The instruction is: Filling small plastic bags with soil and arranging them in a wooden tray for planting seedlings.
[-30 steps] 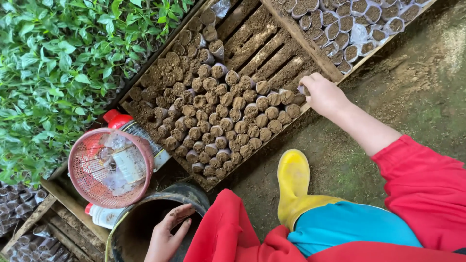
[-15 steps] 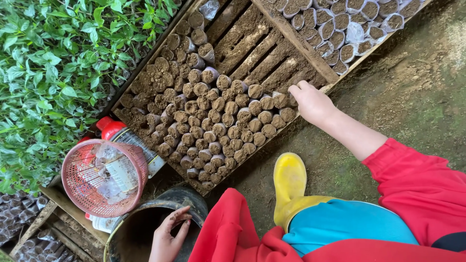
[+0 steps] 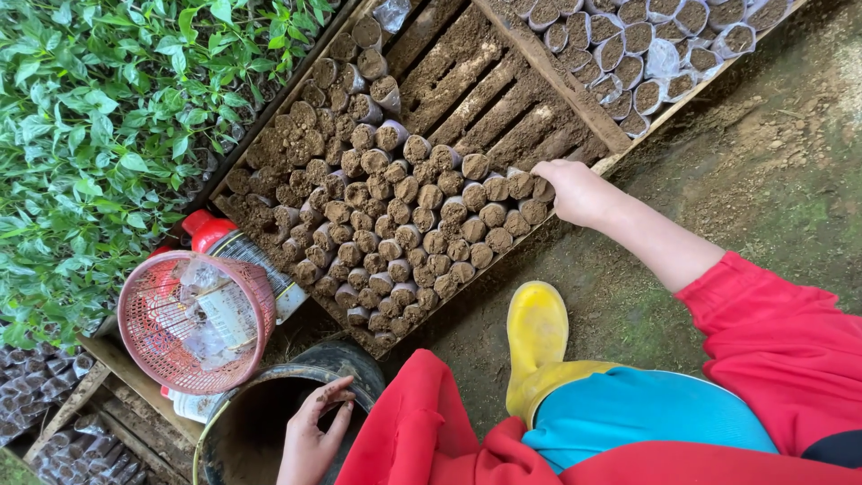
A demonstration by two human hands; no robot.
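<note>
My right hand (image 3: 579, 191) reaches to the near end of a row of soil-filled plastic bags (image 3: 422, 224) packed upright in a slatted wooden tray (image 3: 489, 85). Its fingers curl around the last bag (image 3: 542, 189) of that row, at the tray's edge. My left hand (image 3: 312, 436) rests with fingers spread on the rim of a dark bucket (image 3: 357, 361) at the bottom; it holds nothing. The bucket's inside is in shadow.
A red mesh basket (image 3: 193, 323) sits on bottles, one with a red cap (image 3: 208, 232). Green seedlings (image 3: 99, 135) fill the left. Another tray of filled bags (image 3: 646, 45) lies top right. My yellow boot (image 3: 536, 332) stands on muddy ground (image 3: 763, 162).
My right hand has come down and slightly left with a bag, from above the tray's bare slats to the end of the row. The left hand has stayed on the bucket rim.
</note>
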